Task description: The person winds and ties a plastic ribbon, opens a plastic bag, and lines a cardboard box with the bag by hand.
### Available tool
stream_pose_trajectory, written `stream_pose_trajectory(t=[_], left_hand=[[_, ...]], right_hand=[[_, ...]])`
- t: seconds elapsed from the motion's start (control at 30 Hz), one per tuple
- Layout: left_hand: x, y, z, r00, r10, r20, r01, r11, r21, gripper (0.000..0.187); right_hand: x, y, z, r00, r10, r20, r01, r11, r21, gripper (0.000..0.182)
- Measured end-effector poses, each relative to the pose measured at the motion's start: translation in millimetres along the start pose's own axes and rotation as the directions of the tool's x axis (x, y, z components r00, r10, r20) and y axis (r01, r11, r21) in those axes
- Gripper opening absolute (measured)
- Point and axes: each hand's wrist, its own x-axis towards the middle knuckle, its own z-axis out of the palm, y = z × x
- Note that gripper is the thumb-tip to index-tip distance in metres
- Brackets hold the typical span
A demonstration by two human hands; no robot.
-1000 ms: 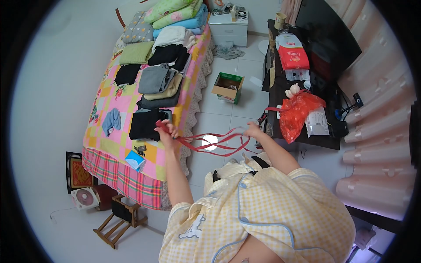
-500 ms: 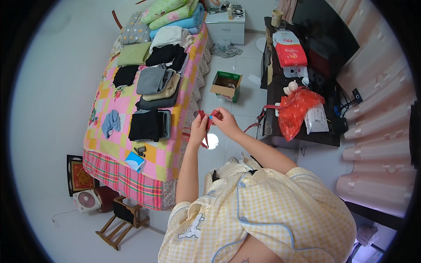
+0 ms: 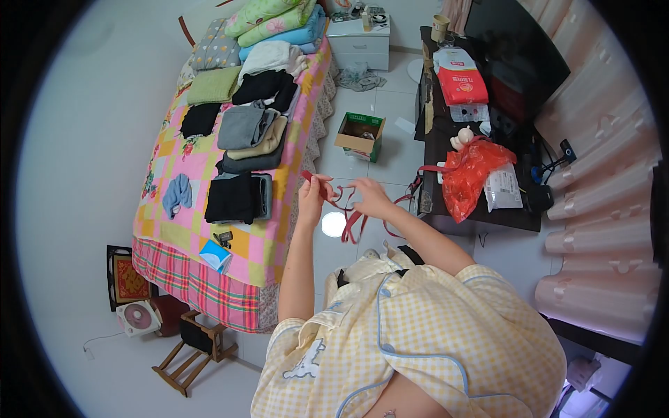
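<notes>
A long, thin red strap (image 3: 348, 226) hangs in loose loops between my two hands, above the tiled floor. My left hand (image 3: 311, 197), near the bed's edge, is closed around a folded part of it, with a red end sticking out past the thumb. My right hand (image 3: 373, 198) is to the right, slightly blurred, its fingers curled at the strap's loops. Beyond the right wrist, more of the strap runs toward the dark cabinet's edge, where a dark clasp-like piece hangs.
Folded clothes (image 3: 245, 129) lie in stacks on the bed (image 3: 160, 212) at left. An open cardboard box (image 3: 360, 137) stands on the floor ahead. On the dark cabinet (image 3: 435, 125) at right are a red plastic bag (image 3: 470, 182) and packages. A wooden chair (image 3: 195, 352) is at lower left.
My hands were close together on the bunched strap. They have moved apart, left hand leftward and right hand rightward, and the strap now hangs in looser loops between them.
</notes>
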Motion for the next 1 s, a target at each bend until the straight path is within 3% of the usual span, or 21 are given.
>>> stream_pose_trajectory(t=[0.03, 0.07, 0.13, 0.17, 0.23, 0.27, 0.3, 0.37, 0.57, 0.63, 0.7, 0.77, 0.83, 1.0], left_hand=[[0.5, 1.3, 3.6, 1.0, 0.0, 0.001, 0.0, 1.0, 0.0, 0.034], [1.3, 2.7, 7.1, 1.0, -0.007, 0.023, 0.008, 0.998, -0.064, 0.032], [2.9, 8.5, 16.4, 1.0, -0.014, 0.013, 0.017, 0.984, -0.177, 0.029], [5.1, 9.3, 14.5, 1.0, -0.015, 0.013, 0.017, 0.984, -0.176, 0.029], [9.4, 17.7, 7.7, 0.995, 0.075, -0.065, -0.086, 0.977, -0.196, 0.029], [10.7, 22.1, 3.6, 0.99, 0.085, -0.116, -0.109, 0.97, -0.215, 0.028], [11.6, 28.7, 0.9, 0.983, 0.115, -0.141, -0.145, 0.963, -0.226, 0.028], [10.4, 36.3, -10.9, 0.96, 0.112, -0.255, -0.162, 0.969, -0.185, 0.029], [4.9, 41.2, -68.4, 0.838, 0.233, -0.493, -0.224, 0.971, 0.079, 0.027], [-3.0, 41.8, -88.3, 0.831, 0.253, -0.496, -0.211, 0.967, 0.141, 0.027], [-10.5, 38.2, -107.2, 0.822, 0.268, -0.502, -0.208, 0.963, 0.174, 0.027], [-16.3, 31.9, -127.6, 0.772, 0.384, -0.507, -0.128, 0.875, 0.467, 0.028], [-23.2, 30.8, -144.4, 0.75, 0.404, -0.524, -0.116, 0.859, 0.498, 0.028], [-40.1, 38.5, -164.9, 0.637, 0.407, -0.655, -0.073, 0.878, 0.474, 0.028]], right_hand=[[1.0, -4.3, -0.5, 0.957, -0.29, -0.025, 0.291, 0.955, 0.061, 0.044], [3.2, -9.5, 0.0, 0.957, -0.289, -0.026, 0.29, 0.955, 0.061, 0.044], [9.5, -30.2, -8.8, 0.927, -0.232, 0.296, 0.043, 0.846, 0.531, 0.041], [10.7, -32.0, -7.9, 0.927, -0.233, 0.295, 0.043, 0.846, 0.532, 0.041], [12.5, -33.7, -4.1, 0.85, -0.23, 0.474, -0.355, 0.414, 0.838, 0.034], [11.7, -33.9, -1.8, 0.848, -0.272, 0.454, -0.354, 0.347, 0.869, 0.028], [10.9, -35.9, -7.3, 0.847, -0.275, 0.455, -0.354, 0.346, 0.869, 0.028], [8.7, -37.1, -21.9, 0.761, -0.209, 0.614, -0.478, 0.459, 0.749, 0.025], [-1.0, -10.4, -14.3, 0.813, -0.119, 0.571, -0.411, 0.577, 0.706, 0.013], [-4.7, -4.9, -23.5, 0.784, 0.006, 0.621, -0.485, 0.631, 0.606, 0.013], [-6.8, 9.8, -14.3, 0.809, -0.027, 0.588, -0.43, 0.654, 0.622, 0.013], [-9.2, 18.6, -14.6, 0.83, -0.061, 0.554, -0.375, 0.675, 0.636, 0.014], [-10.6, 22.2, -24.1, 0.787, 0.039, 0.616, -0.45, 0.72, 0.529, 0.015], [-13.8, 52.8, -24.3, 0.738, 0.126, 0.663, -0.556, 0.67, 0.492, 0.015]])
